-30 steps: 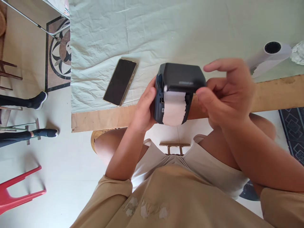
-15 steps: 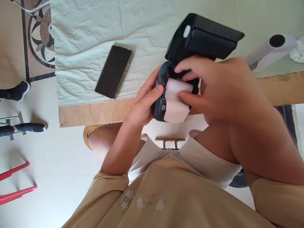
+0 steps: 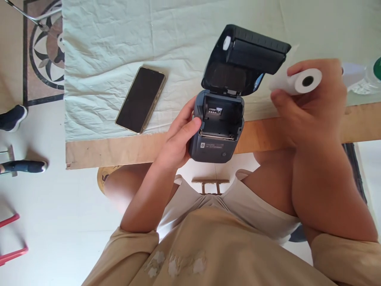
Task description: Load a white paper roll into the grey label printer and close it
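My left hand [image 3: 181,137] grips the left side of a dark portable label printer [image 3: 216,149], thumb over its edge. The printer's black lid [image 3: 250,55] is hinged wide open, and its paper bay [image 3: 223,113] holds no roll, only a small printed sticker inside. Held over the table edge, the printer tilts toward me. To its right, my right hand [image 3: 315,99] is closed round a white paper roll [image 3: 293,83] with a dark core facing me. The far fingers of that hand are partly hidden.
A smartphone [image 3: 141,99] lies dark on the pale green cloth [image 3: 104,47] left of the printer. A second white roll [image 3: 353,75] and a clear bottle with a green cap [image 3: 378,69] are at the right. Red chair legs [image 3: 13,254] and another person's shoes [image 3: 13,118] show on the left.
The white paper roll has come out of the printer's bay and moved right in my right hand. My left hand still holds the printer.
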Available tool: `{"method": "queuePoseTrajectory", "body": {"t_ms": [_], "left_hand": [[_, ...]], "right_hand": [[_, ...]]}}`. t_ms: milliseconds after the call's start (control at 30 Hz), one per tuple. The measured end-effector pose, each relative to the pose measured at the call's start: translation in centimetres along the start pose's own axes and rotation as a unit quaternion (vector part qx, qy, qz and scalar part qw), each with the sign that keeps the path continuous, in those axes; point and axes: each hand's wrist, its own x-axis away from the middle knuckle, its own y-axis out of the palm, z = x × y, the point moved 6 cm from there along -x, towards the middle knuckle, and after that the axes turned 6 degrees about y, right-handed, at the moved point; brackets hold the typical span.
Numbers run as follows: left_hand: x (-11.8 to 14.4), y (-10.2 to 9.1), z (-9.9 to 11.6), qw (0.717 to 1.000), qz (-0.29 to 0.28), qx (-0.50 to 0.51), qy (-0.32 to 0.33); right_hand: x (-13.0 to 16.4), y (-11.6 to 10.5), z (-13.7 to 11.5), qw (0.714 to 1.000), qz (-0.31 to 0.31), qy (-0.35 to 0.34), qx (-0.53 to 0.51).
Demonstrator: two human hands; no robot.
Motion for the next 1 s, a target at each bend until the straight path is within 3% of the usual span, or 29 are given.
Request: {"method": "queuePoseTrajectory", "body": {"t_ms": [100,200,333,400,500,567,733,800,867,933,1000], "left_hand": [[-0.1,0.0,-0.1,1.0,-0.002,0.002,-0.003],[0.0,-0.1,-0.1,1.0,-0.008,0.009,0.004],[0.1,-0.2,-0.1,1.0,-0.012,0.004,0.007],[0.1,-0.3,-0.1,1.0,-0.015,0.002,0.008],[0.0,-0.3,-0.2,1.0,-0.018,0.002,0.009],[-0.1,-0.2,-0.2,1.0,-0.021,0.004,0.01],[-0.1,0.4,0.1,1.0,-0.021,0.013,0.012],[-0.1,0.5,0.1,1.0,-0.018,0.011,0.004],[-0.1,0.5,0.0,1.0,-0.018,0.009,0.0],[-0.2,0.3,-0.1,1.0,-0.021,0.011,0.006],[-0.2,0.2,-0.2,0.999,-0.025,0.012,0.016]], "right_hand": [[-0.1,0.2,-0.2,0.993,0.051,0.014,0.105],[-0.1,-0.4,-0.4,0.989,0.07,-0.007,0.127],[0.1,-4.7,-0.3,0.964,0.215,-0.083,0.131],[-0.4,-6.5,0.9,0.948,0.264,-0.035,0.172],[-1.5,-7.1,4.5,0.938,0.214,0.174,0.208],[-1.6,-6.4,5.9,0.936,0.155,0.245,0.199],[-1.0,-5.2,5.7,0.963,0.089,0.179,0.182],[-0.8,-5.3,5.4,0.977,0.102,0.144,0.117],[-0.8,-5.4,5.6,0.981,0.123,0.142,-0.057],[-1.2,-5.3,6.4,0.944,0.124,0.174,-0.25],[-1.6,-4.8,7.5,0.906,0.091,0.219,-0.35]]}}
